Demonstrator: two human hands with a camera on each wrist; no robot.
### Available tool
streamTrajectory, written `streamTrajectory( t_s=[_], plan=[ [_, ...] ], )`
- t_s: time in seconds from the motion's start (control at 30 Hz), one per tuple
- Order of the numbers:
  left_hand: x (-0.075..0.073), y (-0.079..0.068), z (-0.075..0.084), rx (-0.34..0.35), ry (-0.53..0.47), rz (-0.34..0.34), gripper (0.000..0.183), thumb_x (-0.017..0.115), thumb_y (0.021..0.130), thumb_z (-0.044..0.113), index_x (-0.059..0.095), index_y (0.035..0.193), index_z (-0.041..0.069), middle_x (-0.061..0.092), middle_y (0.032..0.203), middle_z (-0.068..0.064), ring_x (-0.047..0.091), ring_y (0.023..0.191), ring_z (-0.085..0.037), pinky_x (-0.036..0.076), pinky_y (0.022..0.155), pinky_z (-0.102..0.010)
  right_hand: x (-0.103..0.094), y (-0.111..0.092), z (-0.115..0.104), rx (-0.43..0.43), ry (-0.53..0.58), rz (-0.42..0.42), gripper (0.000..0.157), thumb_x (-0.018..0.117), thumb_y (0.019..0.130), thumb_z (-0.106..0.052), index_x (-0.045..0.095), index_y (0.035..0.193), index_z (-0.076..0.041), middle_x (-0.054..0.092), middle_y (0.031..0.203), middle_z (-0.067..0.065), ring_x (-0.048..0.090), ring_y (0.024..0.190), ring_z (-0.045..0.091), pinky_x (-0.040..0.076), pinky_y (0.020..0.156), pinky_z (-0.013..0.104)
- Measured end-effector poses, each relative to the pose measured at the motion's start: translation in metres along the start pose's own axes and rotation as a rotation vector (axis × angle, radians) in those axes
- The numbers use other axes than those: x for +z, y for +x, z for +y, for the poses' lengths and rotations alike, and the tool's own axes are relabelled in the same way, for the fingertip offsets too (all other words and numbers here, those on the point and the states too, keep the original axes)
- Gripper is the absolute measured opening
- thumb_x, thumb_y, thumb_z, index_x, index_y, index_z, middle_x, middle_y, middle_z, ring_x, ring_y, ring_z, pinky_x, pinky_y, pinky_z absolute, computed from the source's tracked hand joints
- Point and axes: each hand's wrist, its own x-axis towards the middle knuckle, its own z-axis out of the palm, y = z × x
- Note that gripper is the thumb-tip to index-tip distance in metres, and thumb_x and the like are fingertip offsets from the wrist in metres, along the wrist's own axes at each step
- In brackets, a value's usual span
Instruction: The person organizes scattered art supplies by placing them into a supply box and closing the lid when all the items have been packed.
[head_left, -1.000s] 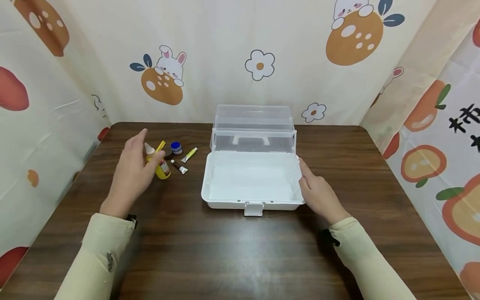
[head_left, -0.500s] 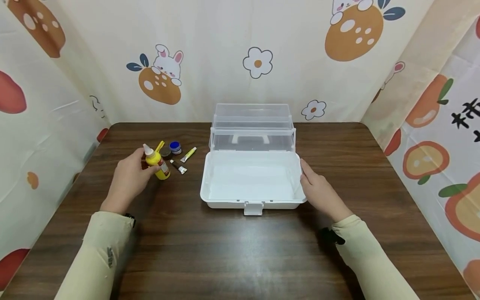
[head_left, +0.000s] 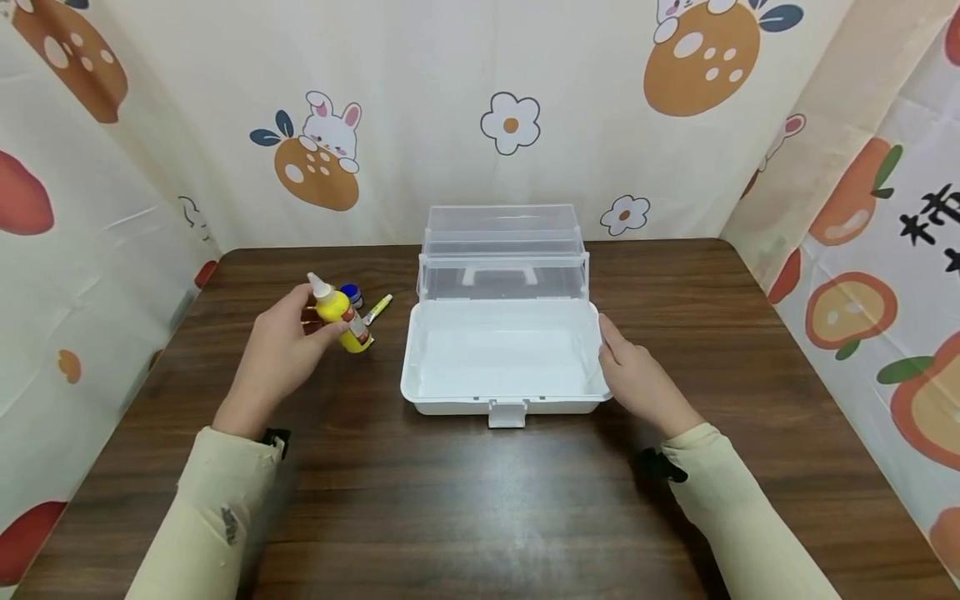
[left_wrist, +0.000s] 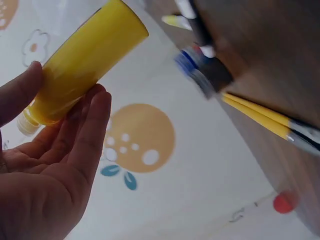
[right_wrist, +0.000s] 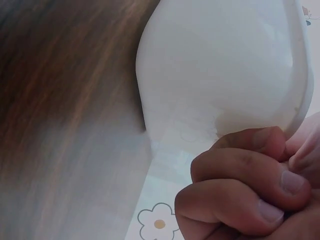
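Note:
In the head view my left hand [head_left: 279, 354] holds a yellow squeeze bottle [head_left: 336, 310] with a white pointed nozzle, pinched between thumb and fingers. The left wrist view shows the bottle [left_wrist: 92, 60] raised, its base away from the palm. On the right, my right hand [head_left: 637, 379] grips the right rim of a white plastic storage box [head_left: 450, 408]. Its clear tiered lid [head_left: 502, 223] stands up at the back, and the inside is bare. Up close in the right wrist view, several fingers [right_wrist: 240, 170] are curled beside the box wall [right_wrist: 200, 65].
Behind the bottle lie a blue-lidded jar [head_left: 351, 293] and a yellow paint tube [head_left: 379, 308]. The left wrist view adds a dark-lidded jar [left_wrist: 216, 77], a dark tube [left_wrist: 200, 27] and yellow-handled items [left_wrist: 260, 114]. A printed curtain [head_left: 420, 125] borders the brown table [head_left: 420, 500].
My left hand came down to the bottle, took hold of it and has lifted it a little to the right, over the small tubes and jars. My right hand stays at the box rim.

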Motion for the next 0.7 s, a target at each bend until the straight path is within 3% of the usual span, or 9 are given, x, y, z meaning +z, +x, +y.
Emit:
streamTrajectory(
  t_s=[0.33, 0.43, 0.5, 0.57, 0.63, 0.7],
  plan=[
    [0.009, -0.003, 0.031, 0.088, -0.081, -0.003, 0.046, 0.077, 0.089, 0.02, 0.057, 0.129, 0.01, 0.066, 0.115, -0.01, 0.064, 0.103, -0.027, 0.055, 0.089, -0.047, 0.0, 0.001, -0.002, 0.0, -0.029, -0.013, 0.057, 0.023, 0.108, -0.026, 0.01, 0.159, -0.003, 0.034, 0.152, 0.028, 0.055, 0.111, 0.031, 0.043, 0.091, 0.048],
    [0.011, -0.005, 0.042, 0.136, -0.098, -0.001, 0.047, 0.078, 0.087, 0.017, 0.058, 0.13, 0.012, 0.066, 0.114, -0.008, 0.065, 0.101, -0.023, 0.056, 0.087, -0.044, 0.0, 0.002, -0.002, -0.002, -0.049, -0.018, 0.057, 0.023, 0.108, -0.025, 0.009, 0.158, -0.002, 0.04, 0.148, 0.03, 0.057, 0.085, 0.028, 0.044, 0.084, 0.044],
    [0.013, -0.006, 0.05, 0.177, -0.107, -0.014, 0.048, 0.079, 0.086, 0.015, 0.059, 0.129, 0.012, 0.067, 0.113, -0.006, 0.066, 0.099, -0.02, 0.057, 0.085, -0.042, -0.001, 0.003, -0.003, -0.01, -0.067, -0.021, 0.057, 0.024, 0.108, -0.023, 0.009, 0.158, 0.0, 0.056, 0.13, 0.034, 0.051, 0.067, 0.024, 0.046, 0.075, 0.041],
    [0.015, -0.006, 0.057, 0.218, -0.112, -0.038, 0.048, 0.08, 0.085, 0.014, 0.06, 0.129, 0.013, 0.067, 0.112, -0.003, 0.065, 0.099, -0.018, 0.057, 0.085, -0.04, -0.002, 0.003, -0.004, -0.016, -0.085, -0.025, 0.057, 0.024, 0.107, -0.022, 0.009, 0.157, 0.002, 0.065, 0.099, 0.03, 0.042, 0.053, 0.02, 0.045, 0.063, 0.038],
    [0.017, -0.005, 0.063, 0.258, -0.104, -0.065, 0.049, 0.08, 0.085, 0.013, 0.06, 0.129, 0.013, 0.067, 0.112, -0.001, 0.065, 0.099, -0.016, 0.058, 0.084, -0.039, -0.002, 0.002, -0.005, -0.023, -0.112, -0.025, 0.058, 0.025, 0.106, -0.02, 0.01, 0.157, 0.004, 0.06, 0.074, 0.019, 0.04, 0.049, 0.018, 0.042, 0.052, 0.035],
    [0.02, -0.004, 0.068, 0.287, -0.09, -0.093, 0.051, 0.081, 0.084, 0.013, 0.059, 0.13, 0.013, 0.067, 0.112, 0.0, 0.064, 0.099, -0.016, 0.058, 0.083, -0.039, -0.004, 0.002, -0.006, -0.022, -0.141, -0.021, 0.058, 0.026, 0.106, -0.019, 0.011, 0.156, 0.006, 0.053, 0.064, 0.011, 0.04, 0.046, 0.017, 0.038, 0.047, 0.034]
  ],
)
